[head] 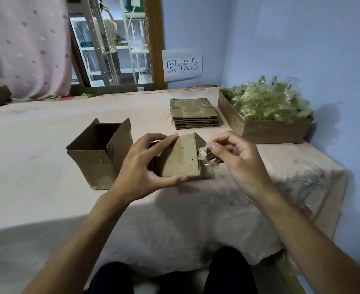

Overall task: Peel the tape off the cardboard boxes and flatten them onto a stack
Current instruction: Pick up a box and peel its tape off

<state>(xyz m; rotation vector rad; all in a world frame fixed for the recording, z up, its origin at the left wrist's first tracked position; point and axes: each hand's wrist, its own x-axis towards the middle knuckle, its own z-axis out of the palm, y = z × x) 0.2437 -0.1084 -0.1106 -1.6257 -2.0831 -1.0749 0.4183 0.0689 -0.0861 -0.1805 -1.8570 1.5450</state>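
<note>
A small brown cardboard box [180,159] lies on its side at the table's middle. My left hand [141,166] grips it from the left, fingers over its top edge and thumb under the near edge. My right hand [235,160] pinches a crumpled strip of clear tape [203,157] at the box's right end; the strip still clings to the cardboard. A second box [99,153] stands upright and open-topped to the left. A stack of flattened boxes [194,114] lies further back.
A shallow cardboard tray [272,130] heaped with peeled tape sits at the back right against the blue wall. The table has a pink cloth [47,177]; its right edge drops off near the tray. A paper sign [183,65] hangs on the wall.
</note>
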